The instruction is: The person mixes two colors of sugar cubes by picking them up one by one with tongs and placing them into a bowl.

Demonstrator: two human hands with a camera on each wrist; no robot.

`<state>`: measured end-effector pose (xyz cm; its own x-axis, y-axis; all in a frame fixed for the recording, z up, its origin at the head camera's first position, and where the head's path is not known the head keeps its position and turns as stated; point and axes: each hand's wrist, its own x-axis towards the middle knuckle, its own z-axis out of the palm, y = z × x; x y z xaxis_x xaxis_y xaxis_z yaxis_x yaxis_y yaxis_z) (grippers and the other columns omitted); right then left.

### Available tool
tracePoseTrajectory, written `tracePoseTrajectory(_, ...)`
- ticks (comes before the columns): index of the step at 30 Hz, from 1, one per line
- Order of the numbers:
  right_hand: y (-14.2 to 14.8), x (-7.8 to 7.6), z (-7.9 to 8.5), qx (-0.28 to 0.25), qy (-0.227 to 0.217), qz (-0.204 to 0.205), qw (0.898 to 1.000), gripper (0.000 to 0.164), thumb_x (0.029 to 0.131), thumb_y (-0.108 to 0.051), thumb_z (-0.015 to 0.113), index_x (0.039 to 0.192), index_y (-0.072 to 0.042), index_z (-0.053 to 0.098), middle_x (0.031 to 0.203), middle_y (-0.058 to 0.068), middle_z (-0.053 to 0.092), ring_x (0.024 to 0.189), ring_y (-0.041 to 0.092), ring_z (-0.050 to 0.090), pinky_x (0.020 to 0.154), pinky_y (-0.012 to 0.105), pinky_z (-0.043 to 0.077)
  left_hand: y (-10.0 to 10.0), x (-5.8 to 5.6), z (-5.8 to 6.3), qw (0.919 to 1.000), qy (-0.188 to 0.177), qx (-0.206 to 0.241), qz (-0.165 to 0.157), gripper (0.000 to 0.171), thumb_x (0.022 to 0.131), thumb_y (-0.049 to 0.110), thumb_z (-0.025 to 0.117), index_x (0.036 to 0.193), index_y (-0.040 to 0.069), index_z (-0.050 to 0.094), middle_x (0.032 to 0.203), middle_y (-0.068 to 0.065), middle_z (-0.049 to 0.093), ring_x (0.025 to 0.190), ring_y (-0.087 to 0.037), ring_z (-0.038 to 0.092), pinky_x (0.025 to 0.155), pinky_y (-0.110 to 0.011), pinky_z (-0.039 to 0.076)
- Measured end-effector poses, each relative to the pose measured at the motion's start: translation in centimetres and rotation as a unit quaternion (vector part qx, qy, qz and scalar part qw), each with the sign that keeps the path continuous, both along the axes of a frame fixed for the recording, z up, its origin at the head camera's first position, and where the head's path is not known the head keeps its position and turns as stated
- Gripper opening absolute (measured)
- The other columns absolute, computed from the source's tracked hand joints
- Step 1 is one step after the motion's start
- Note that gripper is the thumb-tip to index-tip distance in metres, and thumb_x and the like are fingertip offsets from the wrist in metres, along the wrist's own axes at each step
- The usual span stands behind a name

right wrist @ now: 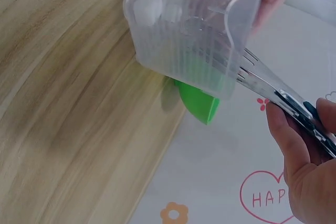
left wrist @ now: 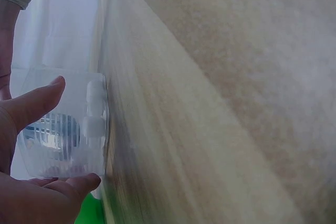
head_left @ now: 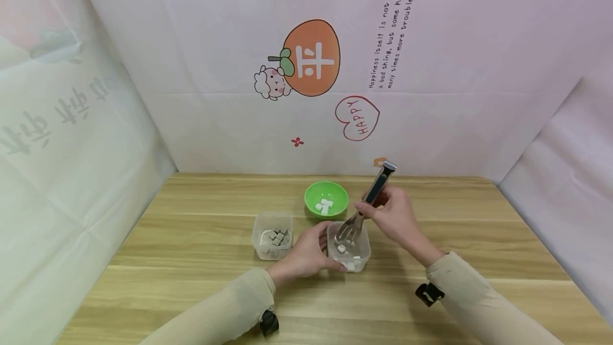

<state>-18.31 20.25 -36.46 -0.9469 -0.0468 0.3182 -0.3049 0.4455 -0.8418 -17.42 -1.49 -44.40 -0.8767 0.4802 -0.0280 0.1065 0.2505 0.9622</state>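
My left hand (head_left: pixel 308 253) holds a clear plastic container (head_left: pixel 365 257) by its left side, with the thumb at the near wall and the fingers around the far-left corner. Several white cubes (head_left: pixel 341 248) lie on the container's bottom. My right hand (head_left: pixel 395 218) grips metal tongs (head_left: pixel 378 186) with dark handle inlays, thumb on one arm and fingers on the other. The tongs slant down, their slotted ends inside the container, close to a white cube. In the right wrist view the tongs' arms (right wrist: pixel 262 85) show through the container's clear wall (right wrist: pixel 173 61).
A green bowl (head_left: pixel 337 191) with several white cubes stands behind the container. To the left sits a second clear container (head_left: pixel 261 221) holding several greyish cubes (head_left: pixel 278 237). The wooden table (head_left: pixel 191 238) ends at a printed white cloth (head_left: pixel 230 137) at the back.
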Motion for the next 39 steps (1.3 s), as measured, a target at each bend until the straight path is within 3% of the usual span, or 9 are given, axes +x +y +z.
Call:
tracePoseTrajectory(10,1.2,0.5,1.0,-0.066,-0.025,0.013,0.997,0.019,0.091,0.000,0.081,0.100,0.011,0.068,0.087,0.017,0.073,0.073,0.020,0.073,0.067,0.039,0.068,0.0,0.0,-0.1,0.9999,-0.010,0.003,0.004,0.101,0.068,-0.002,0.097,0.154,0.003,0.045,0.150,-0.014,0.058,0.138,-0.029,0.055,0.118,-0.037,0.043)
tracePoseTrajectory(20,1.8,0.1,3.7,-0.126,-0.027,0.034,0.991,0.023,0.094,0.001,0.077,0.105,0.014,0.062,0.089,0.016,0.072,0.078,0.021,0.075,0.075,0.039,0.067,0.0,-0.1,-0.2,0.9999,-0.008,0.006,0.003,0.101,0.068,-0.002,0.097,0.154,0.003,0.045,0.151,-0.016,0.056,0.139,-0.031,0.054,0.118,-0.037,0.043)
tracePoseTrajectory(29,1.9,-2.3,4.4,-0.115,-0.045,-0.005,0.992,0.028,0.095,-0.006,0.078,0.109,0.013,0.062,0.094,0.016,0.071,0.078,0.019,0.075,0.076,0.037,0.067,0.1,-0.1,-0.3,0.9999,-0.011,0.002,0.004,0.102,0.068,-0.002,0.097,0.154,0.001,0.044,0.151,-0.018,0.055,0.139,-0.032,0.054,0.118,-0.037,0.044)
tracePoseTrajectory(39,0.9,-5.4,3.6,-0.138,-0.052,-0.032,0.989,0.024,0.093,-0.004,0.079,0.104,0.010,0.062,0.094,0.016,0.068,0.077,0.021,0.075,0.073,0.037,0.067,0.1,-0.1,-0.1,0.9999,-0.006,-0.007,0.009,0.103,0.067,-0.001,0.098,0.155,0.001,0.044,0.154,-0.019,0.052,0.140,-0.032,0.053,0.117,-0.037,0.044)
